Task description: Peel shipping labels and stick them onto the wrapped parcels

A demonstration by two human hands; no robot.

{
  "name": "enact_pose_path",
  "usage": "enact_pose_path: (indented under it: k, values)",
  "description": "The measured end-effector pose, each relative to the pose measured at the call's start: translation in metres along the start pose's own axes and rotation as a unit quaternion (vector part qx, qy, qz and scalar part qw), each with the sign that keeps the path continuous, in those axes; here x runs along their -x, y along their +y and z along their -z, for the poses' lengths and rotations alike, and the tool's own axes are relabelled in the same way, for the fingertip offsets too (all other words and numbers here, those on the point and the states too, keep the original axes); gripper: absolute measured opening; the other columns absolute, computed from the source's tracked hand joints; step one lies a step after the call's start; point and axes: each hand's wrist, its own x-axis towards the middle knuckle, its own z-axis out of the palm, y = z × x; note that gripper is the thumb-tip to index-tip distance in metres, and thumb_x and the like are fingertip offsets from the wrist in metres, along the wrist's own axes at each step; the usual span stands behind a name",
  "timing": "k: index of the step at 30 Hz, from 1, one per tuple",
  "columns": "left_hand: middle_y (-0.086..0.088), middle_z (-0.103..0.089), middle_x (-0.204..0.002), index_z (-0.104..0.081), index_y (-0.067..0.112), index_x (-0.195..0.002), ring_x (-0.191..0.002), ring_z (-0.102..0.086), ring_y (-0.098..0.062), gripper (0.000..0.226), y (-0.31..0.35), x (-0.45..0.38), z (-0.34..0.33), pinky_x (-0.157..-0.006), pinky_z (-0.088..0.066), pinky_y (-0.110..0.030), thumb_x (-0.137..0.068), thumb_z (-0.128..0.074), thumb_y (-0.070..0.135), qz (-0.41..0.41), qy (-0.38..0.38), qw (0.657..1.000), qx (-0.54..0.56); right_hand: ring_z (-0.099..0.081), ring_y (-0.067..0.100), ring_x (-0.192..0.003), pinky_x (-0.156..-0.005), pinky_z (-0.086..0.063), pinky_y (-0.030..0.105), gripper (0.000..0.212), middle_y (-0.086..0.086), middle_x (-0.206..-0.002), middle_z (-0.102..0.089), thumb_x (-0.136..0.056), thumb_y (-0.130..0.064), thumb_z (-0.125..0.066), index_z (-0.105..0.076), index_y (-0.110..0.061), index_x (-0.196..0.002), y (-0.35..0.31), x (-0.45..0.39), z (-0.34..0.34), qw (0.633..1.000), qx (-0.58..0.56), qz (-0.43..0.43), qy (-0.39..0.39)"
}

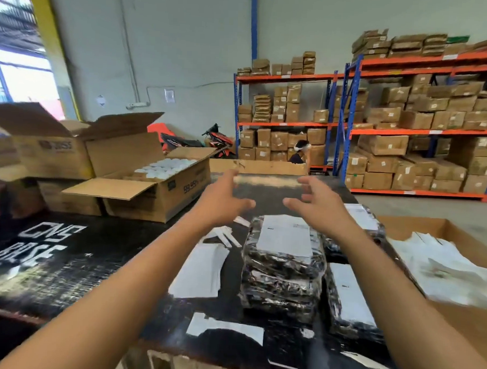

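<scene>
Hands are stretched forward over the black worktop (66,263), both empty. The left hand (222,198) is held with fingers spread and loosely straight; the right hand (318,205) is likewise spread, its fingers slightly bent, nothing gripped. Between and below them a stack of parcels (281,272) wrapped in dark plastic is seen, a white label (286,236) already stuck on the top one. Just right of the stack a second labelled parcel (353,300) is laid flat, and a third (366,220) is partly hidden behind the right wrist. Left of the stack a sheet of labels (201,270) is laid on the worktop, with thin white backing strips (227,235) scattered beyond it. At the far right a shallow carton (419,224) is filled with crumpled white backing paper. On the left, open cardboard boxes (153,186) are stacked, one packed with white lids. Shelving (384,132) loaded with brown cartons is set along the back wall.
</scene>
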Motion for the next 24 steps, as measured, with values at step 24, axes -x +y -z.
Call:
enact_pose_path:
  k: [24]
  values:
    - [-0.008, -0.046, -0.143, -0.021, 0.018, -0.149, -0.127, -0.048, -0.023, 0.079, -0.292, -0.042, -0.01, -0.097, -0.042, -0.032, -0.087, -0.067, 0.029, 0.175, -0.062, 0.983, 0.008, -0.049, 0.027, -0.114, -0.085, -0.045, 0.035, 0.059, 0.009, -0.125, -0.048, -0.082, -0.041, -0.067, -0.044, -0.011, -0.128, 0.026, -0.032, -0.281, 0.978, 0.052, -0.181, -0.095]
